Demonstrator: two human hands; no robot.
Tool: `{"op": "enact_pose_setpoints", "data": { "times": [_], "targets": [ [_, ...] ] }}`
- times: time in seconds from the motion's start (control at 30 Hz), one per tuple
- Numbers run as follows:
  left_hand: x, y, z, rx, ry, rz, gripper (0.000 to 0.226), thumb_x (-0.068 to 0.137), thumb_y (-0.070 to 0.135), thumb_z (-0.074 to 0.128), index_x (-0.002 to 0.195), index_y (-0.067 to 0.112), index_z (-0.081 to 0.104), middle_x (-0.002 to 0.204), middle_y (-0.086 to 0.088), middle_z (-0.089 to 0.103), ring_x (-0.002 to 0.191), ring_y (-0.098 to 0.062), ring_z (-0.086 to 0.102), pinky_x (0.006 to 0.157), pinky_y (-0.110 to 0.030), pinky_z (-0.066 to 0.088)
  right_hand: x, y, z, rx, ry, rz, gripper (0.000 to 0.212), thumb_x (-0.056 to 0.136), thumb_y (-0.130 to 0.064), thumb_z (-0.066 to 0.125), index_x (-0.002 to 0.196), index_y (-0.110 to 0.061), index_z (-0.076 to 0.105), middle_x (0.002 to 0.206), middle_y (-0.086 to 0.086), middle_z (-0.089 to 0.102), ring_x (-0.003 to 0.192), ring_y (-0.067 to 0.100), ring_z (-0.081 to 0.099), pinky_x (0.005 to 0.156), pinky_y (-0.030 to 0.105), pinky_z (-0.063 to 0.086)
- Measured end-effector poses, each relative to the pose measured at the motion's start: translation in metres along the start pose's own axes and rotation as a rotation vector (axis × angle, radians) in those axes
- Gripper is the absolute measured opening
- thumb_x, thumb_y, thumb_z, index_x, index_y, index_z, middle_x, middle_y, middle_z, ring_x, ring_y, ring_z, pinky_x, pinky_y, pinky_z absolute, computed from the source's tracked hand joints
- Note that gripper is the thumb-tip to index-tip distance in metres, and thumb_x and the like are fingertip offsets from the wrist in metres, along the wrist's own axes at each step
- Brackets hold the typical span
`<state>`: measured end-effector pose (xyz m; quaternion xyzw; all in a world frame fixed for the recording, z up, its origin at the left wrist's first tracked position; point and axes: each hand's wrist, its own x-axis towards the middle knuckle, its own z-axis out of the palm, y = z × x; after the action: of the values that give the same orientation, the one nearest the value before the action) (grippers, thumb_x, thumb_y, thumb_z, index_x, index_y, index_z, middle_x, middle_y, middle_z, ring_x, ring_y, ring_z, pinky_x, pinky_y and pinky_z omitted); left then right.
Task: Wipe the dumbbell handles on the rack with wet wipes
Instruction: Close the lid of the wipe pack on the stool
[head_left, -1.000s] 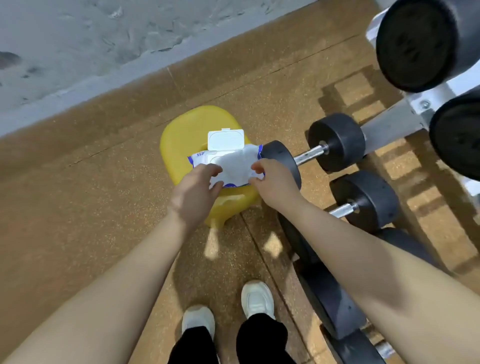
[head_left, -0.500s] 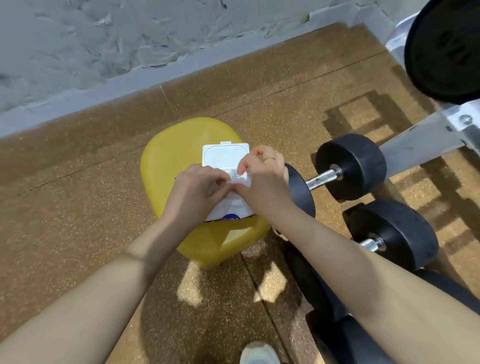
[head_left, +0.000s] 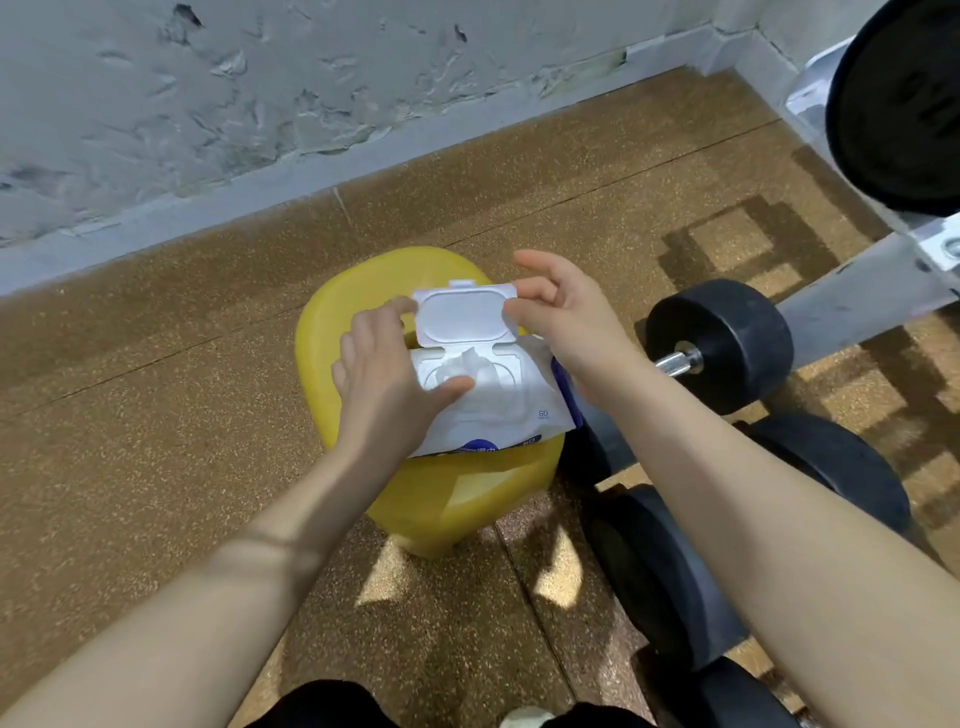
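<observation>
Wipe pack opened, first sheet waiting

Left hand (head_left: 387, 374) is pinning the wet wipes pack (head_left: 498, 410) on the yellow stool (head_left: 441, 499) at frame centre, thumb curled over it; right hand (head_left: 561, 306), fingers loosely spread, is holding nothing beside the lid (head_left: 462, 317). Pinching the protruding wipe (head_left: 470, 358) low should free one sheet for the dumbbell handle (head_left: 678, 361), centre right.

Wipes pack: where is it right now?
Head view, centre: the wipes pack lies on the yellow stool, lid flipped open, under the left hand, left of the dumbbells.
</observation>
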<state>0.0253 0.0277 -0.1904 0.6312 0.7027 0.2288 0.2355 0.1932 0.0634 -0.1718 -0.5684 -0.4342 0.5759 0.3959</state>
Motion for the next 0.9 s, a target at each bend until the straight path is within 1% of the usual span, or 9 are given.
{"op": "enact_pose_setpoints", "data": {
  "times": [0.07,0.13,0.27,0.37,0.43,0.57,0.67,0.77,0.9],
  "targets": [
    [-0.003,0.002,-0.001,-0.083,0.041,-0.043,0.094,0.062,0.036,0.084,0.138,0.021,0.03,0.13,-0.002,0.036,0.118,-0.018,0.034,0.09,-0.028,0.023,-0.004,-0.004,-0.002,-0.159,-0.041,-0.172,0.034,0.083,0.005,0.059,0.107,-0.019,0.062,0.088,-0.003,0.064,0.083,0.006,0.06,0.082,0.023,0.049],
    [-0.006,-0.002,-0.002,-0.193,0.06,0.001,0.096,0.062,0.034,0.084,0.139,0.021,0.029,0.126,0.001,0.034,0.119,-0.018,0.036,0.101,-0.035,0.03,-0.01,-0.006,-0.004,-0.379,-0.116,-0.304,0.026,0.081,0.003,0.061,0.09,-0.021,0.066,0.087,-0.012,0.064,0.086,-0.001,0.059,0.087,0.016,0.044],
    [-0.012,-0.018,-0.012,-0.181,0.028,0.314,0.057,0.074,0.04,0.071,0.125,0.027,0.05,0.121,0.007,0.041,0.117,-0.018,0.04,0.098,-0.035,0.033,-0.027,-0.002,-0.008,-0.75,-0.244,-0.48,0.017,0.076,-0.004,0.063,0.082,-0.02,0.067,0.098,-0.004,0.066,0.097,0.015,0.06,0.089,0.028,0.043],
    [-0.014,-0.037,-0.011,0.015,0.037,0.65,0.028,0.079,0.047,0.06,0.103,0.033,0.055,0.114,0.01,0.052,0.104,-0.018,0.052,0.084,-0.035,0.039,-0.036,0.009,-0.009,-0.983,-0.382,-0.501,0.012,0.079,-0.013,0.069,0.091,-0.013,0.069,0.112,0.0,0.063,0.1,0.02,0.057,0.087,0.035,0.043],
    [-0.015,-0.047,-0.008,0.044,-0.028,0.73,0.02,0.08,0.047,0.06,0.095,0.034,0.056,0.104,0.014,0.057,0.093,-0.015,0.058,0.08,-0.034,0.042,-0.037,0.013,-0.006,-1.046,-0.35,-0.484,0.014,0.083,-0.021,0.066,0.095,-0.016,0.07,0.114,-0.002,0.061,0.103,0.021,0.056,0.087,0.041,0.044],
    [-0.016,-0.045,-0.009,0.065,-0.129,0.706,0.015,0.081,0.041,0.057,0.086,0.028,0.063,0.089,0.005,0.067,0.083,-0.014,0.056,0.072,-0.029,0.042,-0.038,0.016,0.005,-1.068,-0.233,-0.456,0.014,0.085,-0.022,0.063,0.097,-0.016,0.068,0.116,-0.001,0.055,0.111,0.021,0.048,0.091,0.043,0.041],
    [-0.014,-0.035,-0.012,-0.012,-0.148,0.57,0.029,0.077,0.036,0.055,0.072,0.01,0.068,0.079,-0.005,0.064,0.075,-0.012,0.049,0.067,-0.024,0.037,-0.034,0.021,0.007,-1.078,-0.112,-0.3,0.051,0.078,-0.028,0.071,0.123,-0.017,0.049,0.143,0.003,0.034,0.134,0.022,0.025,0.107,0.04,0.028],
    [-0.011,-0.028,-0.013,-0.021,-0.203,0.365,0.022,0.078,0.029,0.067,0.089,0.01,0.066,0.081,0.002,0.052,0.074,-0.016,0.045,0.065,-0.027,0.03,-0.026,0.023,0.005,-0.983,-0.12,-0.103,0.092,0.074,-0.035,0.076,0.146,-0.018,0.022,0.155,0.006,0.016,0.143,0.023,0.013,0.114,0.041,0.02],
    [-0.003,-0.02,-0.013,0.058,-0.321,0.267,0.038,0.081,0.024,0.069,0.116,0.019,0.056,0.073,0.009,0.041,0.076,-0.014,0.042,0.065,-0.032,0.034,-0.018,0.023,0.009,-1.006,-0.176,-0.003,0.103,0.073,-0.036,0.076,0.15,-0.019,0.01,0.156,0.005,0.014,0.142,0.026,0.015,0.112,0.045,0.025]
  ]
}}
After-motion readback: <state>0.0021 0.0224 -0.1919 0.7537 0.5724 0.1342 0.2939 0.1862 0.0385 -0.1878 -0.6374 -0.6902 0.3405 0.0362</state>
